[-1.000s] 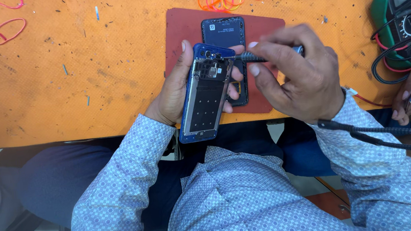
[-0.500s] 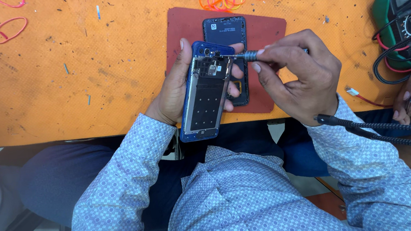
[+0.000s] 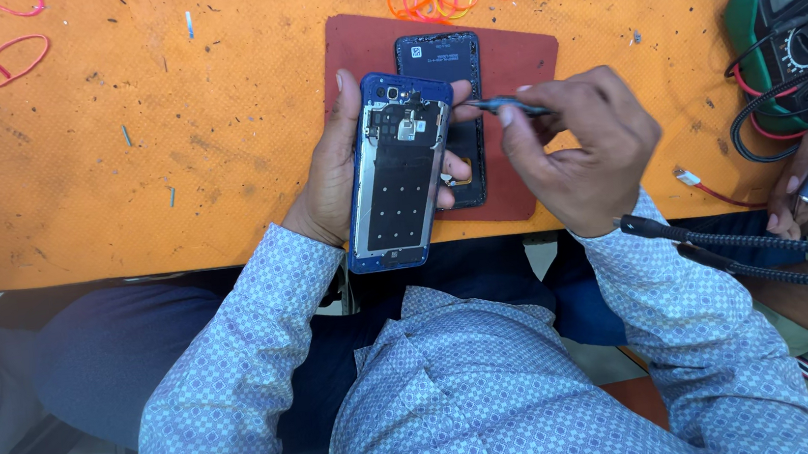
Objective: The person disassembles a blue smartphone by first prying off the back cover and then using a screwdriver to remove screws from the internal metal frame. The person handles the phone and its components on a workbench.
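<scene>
Left hand (image 3: 335,179) clamps the blue-framed opened smartphone (image 3: 399,173) from behind, tilted above the dark red rubber mat (image 3: 516,58), steadying it. Right hand (image 3: 584,145), fingers closed, pinches a slim dark screwdriver (image 3: 501,104), tip beside the phone's upper edge.

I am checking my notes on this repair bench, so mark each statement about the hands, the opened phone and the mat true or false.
1. The left hand holds the opened blue-framed phone. True.
2. The right hand is empty. False: it grips a thin dark screwdriver.
3. A second dark flat phone part lies on the dark red rectangular mat. True.
4. The green multimeter sits at the far left of the orange table. False: it sits at the right.
</scene>
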